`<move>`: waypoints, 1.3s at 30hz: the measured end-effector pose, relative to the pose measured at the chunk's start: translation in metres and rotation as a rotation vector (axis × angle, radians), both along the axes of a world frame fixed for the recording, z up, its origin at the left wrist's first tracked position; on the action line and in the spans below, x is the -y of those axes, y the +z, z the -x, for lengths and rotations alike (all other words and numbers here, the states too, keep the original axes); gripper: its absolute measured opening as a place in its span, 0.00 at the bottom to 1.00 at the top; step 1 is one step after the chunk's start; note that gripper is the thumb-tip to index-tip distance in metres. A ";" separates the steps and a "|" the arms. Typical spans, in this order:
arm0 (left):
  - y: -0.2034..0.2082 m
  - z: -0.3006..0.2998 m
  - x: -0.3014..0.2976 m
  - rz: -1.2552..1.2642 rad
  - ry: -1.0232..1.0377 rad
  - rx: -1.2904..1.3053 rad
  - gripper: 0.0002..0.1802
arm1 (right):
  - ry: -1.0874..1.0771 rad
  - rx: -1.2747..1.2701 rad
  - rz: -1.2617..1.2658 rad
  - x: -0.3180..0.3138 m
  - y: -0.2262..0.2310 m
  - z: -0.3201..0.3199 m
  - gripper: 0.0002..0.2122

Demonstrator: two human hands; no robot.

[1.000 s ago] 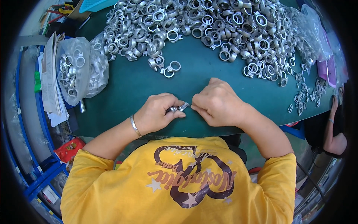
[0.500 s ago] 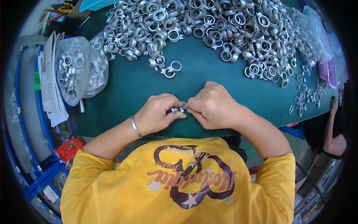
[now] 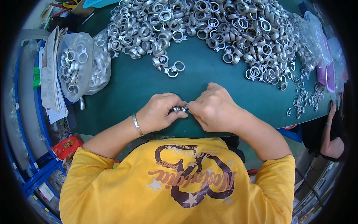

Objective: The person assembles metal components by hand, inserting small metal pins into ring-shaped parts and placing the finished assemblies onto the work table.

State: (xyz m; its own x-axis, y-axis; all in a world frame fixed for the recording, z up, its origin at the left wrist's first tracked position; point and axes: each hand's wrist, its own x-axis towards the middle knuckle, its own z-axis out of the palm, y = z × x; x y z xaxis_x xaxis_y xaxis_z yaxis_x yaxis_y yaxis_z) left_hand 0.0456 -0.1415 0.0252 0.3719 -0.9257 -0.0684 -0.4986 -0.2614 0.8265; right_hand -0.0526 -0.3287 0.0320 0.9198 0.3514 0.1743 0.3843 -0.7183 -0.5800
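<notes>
Near the front edge of the green table, my left hand pinches a small silvery metal ring clamp between thumb and fingers. Most of that clamp is covered by the fingers. My right hand is closed at the clamp's right side, its thumb and bent forefinger pressed together. What the right fingers grip is hidden. Beyond my hands, a few loose ring clamps lie at the near edge of a big heap of metal ring clamps.
Bags of ring clamps stand at left beside stacked newspapers. Smaller rings lie at right, near a purple basket and clear plastic bags. Another person's arm rests at the right table edge.
My hands stay together at the clamp, with the right hand turned slightly. The view has shifted a little; the heap and bags have not visibly changed.
</notes>
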 end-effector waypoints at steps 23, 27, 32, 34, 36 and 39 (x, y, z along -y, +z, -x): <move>0.000 0.002 -0.002 0.017 0.010 0.020 0.12 | 0.108 -0.001 0.035 0.007 0.010 -0.011 0.02; -0.001 0.003 -0.001 -0.008 0.022 -0.017 0.12 | 0.062 -0.073 0.115 0.019 0.013 -0.009 0.02; -0.002 0.003 -0.003 0.013 0.031 0.003 0.12 | -0.243 -0.009 -0.008 0.046 0.028 0.000 0.06; -0.007 0.002 -0.004 0.101 0.010 0.081 0.12 | -0.300 0.012 -0.105 0.044 0.025 0.007 0.04; 0.010 -0.004 0.006 -0.104 0.143 -0.362 0.11 | -0.420 0.053 -0.189 0.041 0.013 0.017 0.02; 0.011 -0.013 0.006 -0.184 0.329 -1.250 0.14 | -0.694 0.020 -0.403 0.033 -0.001 0.032 0.01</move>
State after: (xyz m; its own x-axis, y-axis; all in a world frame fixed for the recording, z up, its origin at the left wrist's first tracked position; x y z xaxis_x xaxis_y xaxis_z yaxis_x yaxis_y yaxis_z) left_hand 0.0583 -0.1477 0.0364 0.1708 -0.7443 -0.6456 0.6847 -0.3815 0.6210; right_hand -0.0849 -0.3613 0.0314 0.9006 -0.3934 0.1849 -0.0600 -0.5338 -0.8435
